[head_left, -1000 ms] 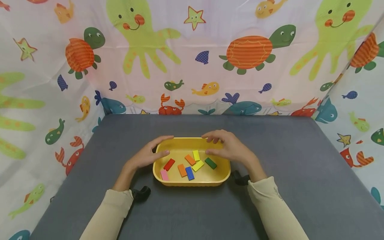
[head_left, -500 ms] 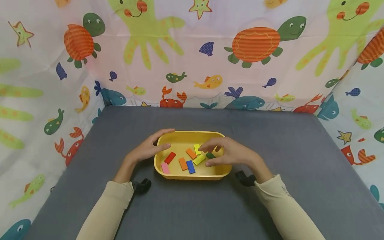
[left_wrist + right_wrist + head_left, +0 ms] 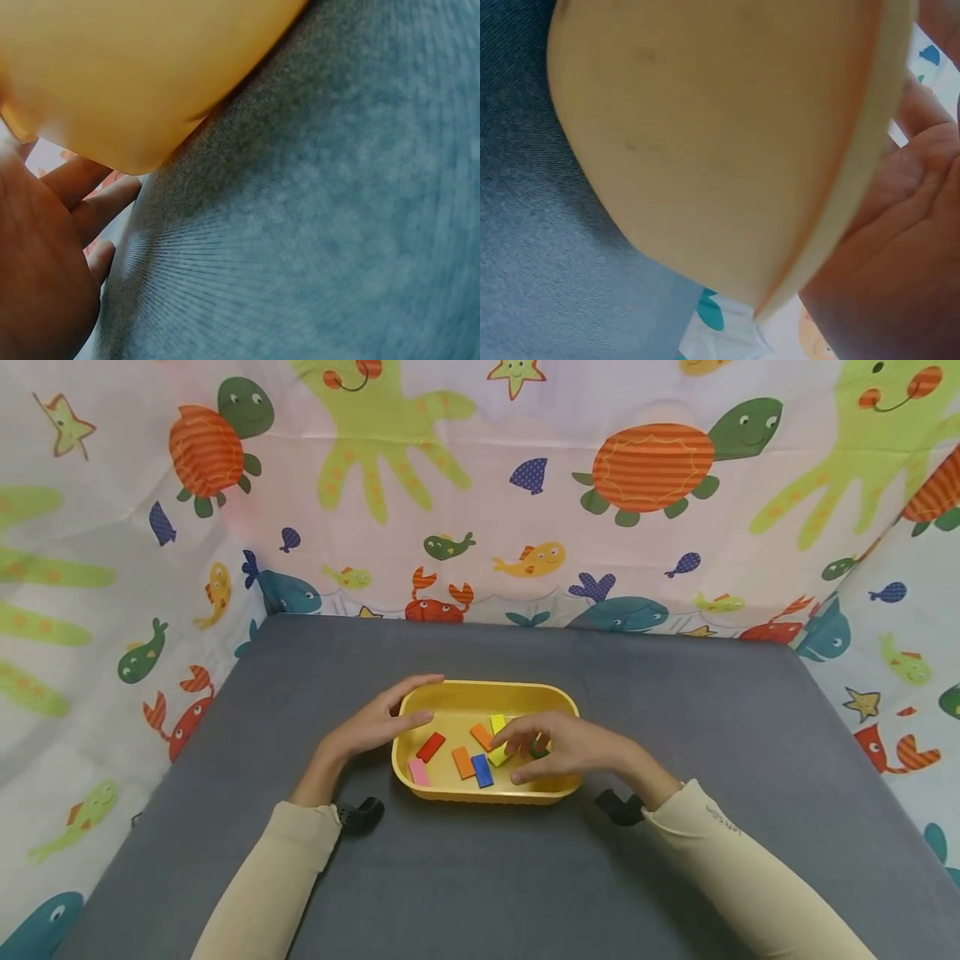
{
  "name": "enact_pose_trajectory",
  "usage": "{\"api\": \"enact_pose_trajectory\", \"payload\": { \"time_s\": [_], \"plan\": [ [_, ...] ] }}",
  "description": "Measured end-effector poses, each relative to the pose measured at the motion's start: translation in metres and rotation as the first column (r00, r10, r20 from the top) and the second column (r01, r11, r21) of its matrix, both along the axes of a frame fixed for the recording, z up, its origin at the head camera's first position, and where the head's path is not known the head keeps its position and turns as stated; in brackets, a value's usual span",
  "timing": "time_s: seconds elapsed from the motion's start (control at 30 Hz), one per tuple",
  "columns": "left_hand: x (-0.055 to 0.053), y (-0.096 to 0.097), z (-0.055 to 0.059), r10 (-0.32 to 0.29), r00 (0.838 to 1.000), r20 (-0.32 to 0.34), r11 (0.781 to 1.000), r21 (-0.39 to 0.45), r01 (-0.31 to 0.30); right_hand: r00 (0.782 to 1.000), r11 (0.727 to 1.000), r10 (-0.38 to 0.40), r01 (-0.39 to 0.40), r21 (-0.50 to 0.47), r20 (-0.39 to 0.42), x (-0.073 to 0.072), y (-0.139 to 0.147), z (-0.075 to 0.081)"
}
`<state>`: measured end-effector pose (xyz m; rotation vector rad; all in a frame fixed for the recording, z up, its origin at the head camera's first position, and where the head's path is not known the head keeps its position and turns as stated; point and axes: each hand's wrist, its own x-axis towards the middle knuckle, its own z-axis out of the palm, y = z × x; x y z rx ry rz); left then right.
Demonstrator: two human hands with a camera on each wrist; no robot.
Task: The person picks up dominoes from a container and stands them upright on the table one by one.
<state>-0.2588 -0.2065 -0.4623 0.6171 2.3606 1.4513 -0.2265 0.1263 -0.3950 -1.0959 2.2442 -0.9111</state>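
A yellow plastic tray [image 3: 450, 796] sits on the grey table with several small coloured blocks on its floor. My left hand [image 3: 371, 724] rests at the tray's left end, thumb over the rim and forefinger reaching to the far left corner. In the left wrist view its fingers [image 3: 101, 210] extend loosely beside the outer wall. My right hand [image 3: 562, 745] hovers over the tray's right side, fingers bent and spread from the thumb, gripping nothing. A green block [image 3: 538, 747] shows partly between them. Close by are a yellow block [image 3: 498, 757] and an orange block [image 3: 482, 737].
Left in the tray lie a red block [image 3: 431, 747], a pink block [image 3: 418, 772] and another orange block [image 3: 463, 763]. A blue block [image 3: 482, 771] and a second yellow one are near the middle. Sea-animal curtains [image 3: 480, 510] enclose the grey table [image 3: 480, 877].
My right hand has moved from the far right rim down and inward over the blocks, partly covering the green one. The left hand keeps its place at the tray. The view has tilted slightly.
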Motion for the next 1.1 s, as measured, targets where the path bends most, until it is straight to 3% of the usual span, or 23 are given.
{"api": "enact_pose_trajectory", "payload": {
  "time_s": [0.13, 0.27, 0.57, 0.7, 0.9, 1.1],
  "plan": [
    [0.0, 0.0, 0.001, -0.003, 1.0, 0.005, 1.0, 0.011, 0.003, 0.998, 1.0, 0.019, -0.019, 0.011, 0.065, -0.001, -0.003, -0.003],
    [-0.001, 0.0, 0.001, -0.006, 1.0, 0.001, 1.0, 0.018, 0.006, 0.984, 0.996, 0.084, -0.086, 0.006, 0.158, -0.001, -0.009, -0.007],
    [0.0, 0.0, -0.002, -0.015, 1.0, -0.007, 1.0, 0.025, 0.015, 0.961, 0.99, 0.136, -0.14, 0.0, 0.241, 0.001, -0.025, -0.014],
    [0.001, 0.001, -0.003, -0.014, 1.0, -0.006, 1.0, 0.026, 0.014, 0.966, 0.993, 0.117, -0.119, -0.003, 0.23, 0.001, -0.027, -0.016],
    [0.0, 0.001, -0.004, -0.008, 1.0, -0.009, 1.0, 0.024, 0.008, 0.983, 1.0, 0.015, -0.02, 0.021, 0.183, -0.002, -0.027, -0.018],
    [0.0, 0.001, -0.003, 0.0, 1.0, -0.008, 1.0, 0.025, 0.0, 0.982, 0.998, -0.061, 0.057, 0.028, 0.178, -0.007, -0.026, -0.021]
  ]
}}
